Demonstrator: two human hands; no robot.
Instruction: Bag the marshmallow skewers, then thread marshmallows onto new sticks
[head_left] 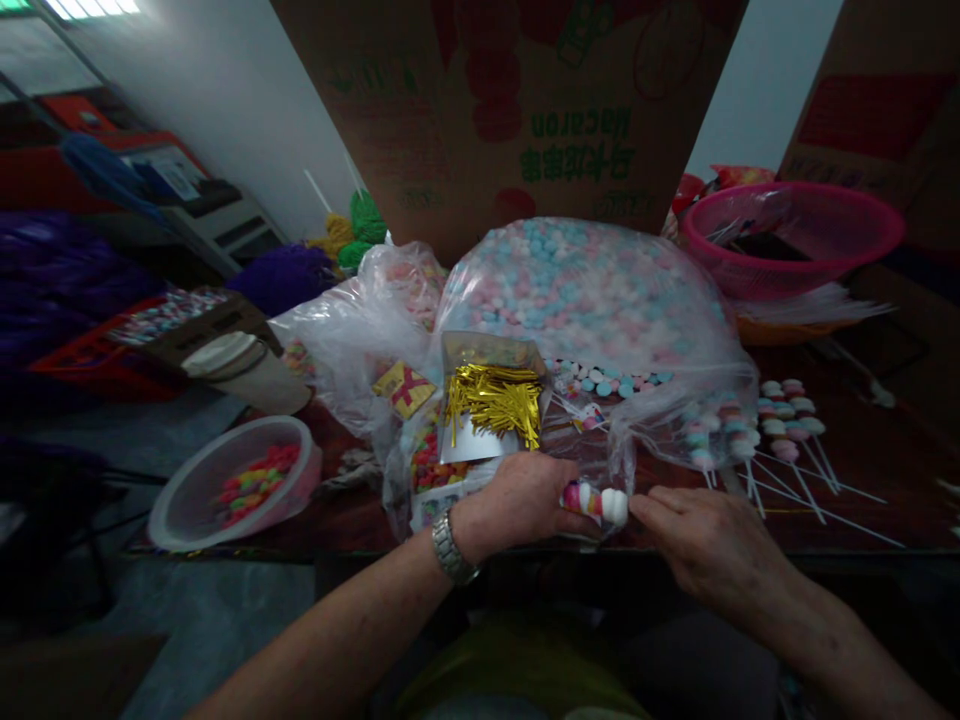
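Near the table's front edge, my left hand [525, 495] is closed around a marshmallow skewer [598, 502] with white, pink and yellowish pieces. The skewer lies sideways, its white end pointing right. The fingertips of my right hand [712, 535] are pinched together right at that white end; what they grip, if anything, is hidden. Just beyond my left hand, gold twist ties [499, 400] fill an open box. Finished-looking marshmallow sticks [791, 420] lie to the right. Behind stands a large clear bag of pastel marshmallows [585, 290].
A white bowl of colourful candies [232, 485] sits at the left edge, with a lidded pale container [247, 370] behind it. A pink basket [795, 235] stands at the back right. A tall cardboard box [510, 110] rises behind the bags.
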